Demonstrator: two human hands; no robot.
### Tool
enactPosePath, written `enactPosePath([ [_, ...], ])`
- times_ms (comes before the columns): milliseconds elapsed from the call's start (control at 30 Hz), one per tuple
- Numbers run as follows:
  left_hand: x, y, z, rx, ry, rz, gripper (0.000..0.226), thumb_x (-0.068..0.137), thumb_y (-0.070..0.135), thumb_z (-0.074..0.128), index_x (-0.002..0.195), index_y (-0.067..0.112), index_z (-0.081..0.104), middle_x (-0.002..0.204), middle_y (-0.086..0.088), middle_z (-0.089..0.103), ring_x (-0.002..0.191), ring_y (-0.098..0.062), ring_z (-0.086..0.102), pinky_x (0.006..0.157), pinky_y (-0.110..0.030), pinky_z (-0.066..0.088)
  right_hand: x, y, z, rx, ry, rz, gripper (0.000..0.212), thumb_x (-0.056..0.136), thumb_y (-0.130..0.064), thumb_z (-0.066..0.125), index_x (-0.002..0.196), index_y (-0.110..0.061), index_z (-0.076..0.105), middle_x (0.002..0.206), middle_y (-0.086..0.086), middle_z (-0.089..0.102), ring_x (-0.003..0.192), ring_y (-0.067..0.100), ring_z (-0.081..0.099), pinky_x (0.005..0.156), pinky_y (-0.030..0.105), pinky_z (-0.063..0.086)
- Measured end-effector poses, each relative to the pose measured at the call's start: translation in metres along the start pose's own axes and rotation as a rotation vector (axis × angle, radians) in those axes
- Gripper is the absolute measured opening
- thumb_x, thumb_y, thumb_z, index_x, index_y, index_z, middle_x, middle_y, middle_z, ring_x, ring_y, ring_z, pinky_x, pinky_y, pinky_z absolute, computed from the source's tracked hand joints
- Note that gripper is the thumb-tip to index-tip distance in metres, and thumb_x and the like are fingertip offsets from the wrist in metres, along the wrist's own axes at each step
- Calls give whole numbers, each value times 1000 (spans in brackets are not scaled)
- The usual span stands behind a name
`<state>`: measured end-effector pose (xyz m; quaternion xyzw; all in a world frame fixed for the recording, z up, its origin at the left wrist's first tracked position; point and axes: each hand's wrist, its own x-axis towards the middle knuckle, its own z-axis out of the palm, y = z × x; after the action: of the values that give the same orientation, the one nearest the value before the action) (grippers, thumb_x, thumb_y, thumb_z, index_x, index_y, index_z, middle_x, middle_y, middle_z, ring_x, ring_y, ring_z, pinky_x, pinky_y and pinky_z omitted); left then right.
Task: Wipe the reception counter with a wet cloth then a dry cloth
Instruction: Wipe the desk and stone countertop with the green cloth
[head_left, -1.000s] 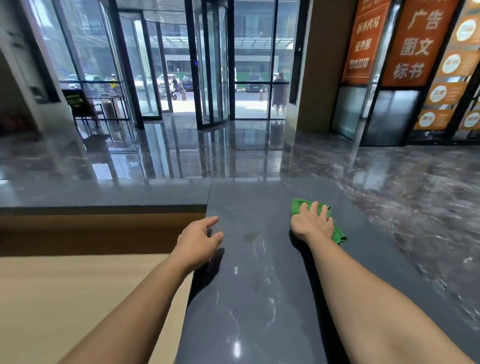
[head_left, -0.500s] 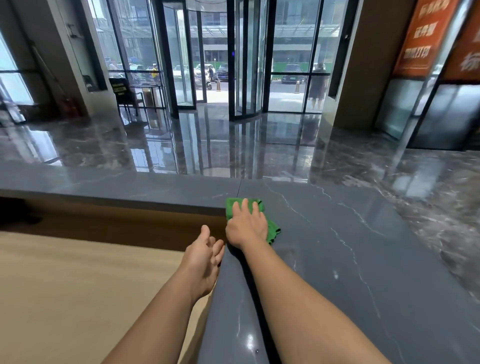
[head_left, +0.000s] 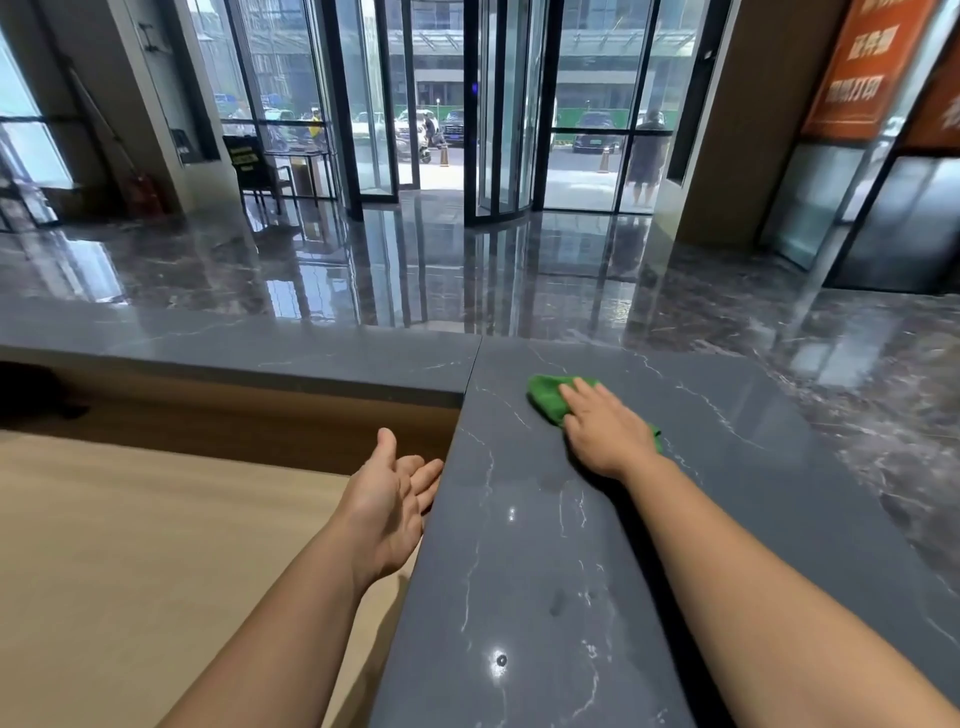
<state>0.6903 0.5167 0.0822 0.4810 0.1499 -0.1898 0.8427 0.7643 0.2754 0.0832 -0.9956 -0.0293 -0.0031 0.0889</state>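
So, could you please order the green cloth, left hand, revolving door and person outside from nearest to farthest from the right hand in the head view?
1. green cloth: pressed under the right hand on the counter.
2. left hand: to its left, at the counter's edge.
3. revolving door: far ahead.
4. person outside: farther still, outdoors, ahead right.

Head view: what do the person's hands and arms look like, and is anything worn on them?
The left hand and right hand are bare, with no gloves. No rings show. The left arm and right arm are bare to the frame's edge: no sleeves, watch or bracelet in view.
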Motion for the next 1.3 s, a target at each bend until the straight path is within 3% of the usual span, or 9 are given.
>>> enactPosePath([
  [133, -4, -6, -5, 214, -14, 38, 64, 100, 53, 27, 145, 8, 35, 144, -5, 46, 133, -24, 44, 110, -38, 35, -11, 47, -9, 14, 13, 194, 54, 103, -27, 27, 156, -23, 16, 164, -2, 7, 150, 21, 8, 120, 34, 11],
  [233, -18, -12, -10, 445, -52, 121, 15, 93, 24, 54, 85, 16, 64, 97, -9, 64, 87, -20, 61, 79, -28, 45, -20, 53, -9, 29, 24, 314, 54, 102, -26, 27, 156, -23, 17, 164, -2, 6, 150, 22, 9, 121, 37, 13],
  [333, -30, -23, -20, 593, -138, 157, 36, 90, -9, 45, 104, 11, 72, 103, -6, 74, 97, -21, 70, 83, -30, 55, -25, 36, -6, 55, 37, 406, 56, 99, -22, 27, 155, -23, 19, 164, -2, 6, 150, 24, 8, 120, 40, 15],
  [633, -35, -31, -41, 600, -290, 188, 41, 96, -4, 43, 114, 26, 64, 109, 9, 72, 104, -6, 66, 79, -17, 51, -41, -118, 23, 79, 85, 263, 55, 99, -23, 32, 152, -19, 22, 163, 1, 9, 149, 30, 6, 117, 42, 19],
  [867, -24, -39, -61, 512, -357, 179, 38, 86, -7, 57, 123, 5, 59, 119, -10, 68, 116, -22, 60, 99, -32, 46, -52, -175, 36, 14, 22, -1, 51, 99, -26, 36, 150, -22, 31, 163, 0, 13, 150, 29, 5, 120, 44, 15],
  [1067, -23, -39, -62, 526, -403, 185, 50, 89, -9, 50, 132, 17, 50, 125, 3, 64, 97, 6, 64, 67, -5, 47, -56, -133, 27, 49, 41, -42, 51, 103, -28, 30, 154, -24, 23, 163, -4, 14, 149, 20, 12, 120, 37, 14],
  [1133, -21, -37, -64, 556, -430, 194, 56, 86, -2, 59, 138, 15, 46, 133, 2, 60, 111, 3, 60, 82, -7, 47, -59, -108, 22, 41, 45, 13, 51, 104, -28, 29, 154, -24, 22, 163, -4, 13, 149, 19, 12, 120, 33, 13],
  [1200, -20, -34, -67, 582, -450, 183, 68, 79, 7, 62, 144, 12, 41, 137, 4, 57, 126, -6, 52, 108, -26, 39, -65, -78, 16, 31, 39, 98, 51, 104, -29, 28, 155, -25, 20, 163, -5, 11, 150, 17, 11, 120, 31, 11],
  [1300, -18, -31, -68, 622, -453, 179, 59, 90, 0, 56, 145, 14, 40, 138, 7, 56, 130, -8, 48, 117, -37, 28, -77, -34, 5, -6, 38, 230, 52, 104, -29, 27, 155, -24, 18, 163, -4, 9, 150, 17, 10, 120, 30, 10],
])
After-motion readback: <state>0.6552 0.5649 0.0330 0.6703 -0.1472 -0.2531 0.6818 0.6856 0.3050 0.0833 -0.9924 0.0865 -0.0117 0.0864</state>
